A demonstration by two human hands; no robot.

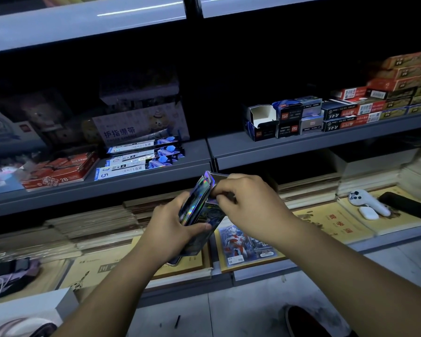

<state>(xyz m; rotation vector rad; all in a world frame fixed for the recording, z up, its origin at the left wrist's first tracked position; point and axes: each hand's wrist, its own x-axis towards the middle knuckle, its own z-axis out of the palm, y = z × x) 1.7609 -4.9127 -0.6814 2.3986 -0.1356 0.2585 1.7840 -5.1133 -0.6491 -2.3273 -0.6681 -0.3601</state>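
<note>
Over bottom shelf (265, 272), just below mid-shelf edge: gripping tilted stack of shiny card packs (197, 198) w/ left hand (170, 229), w/ fingers (201, 227) curled round lower half, thumb across front. Pinching top edge of one pack w/ right hand (248, 203), fingertips tight on it. Lying flat below & just right of stack, on yellow notebooks (333, 222): hero-print pack (243, 244). Further right on same notebooks: white earbud case (368, 213), dark phone (406, 207) near it.
</note>
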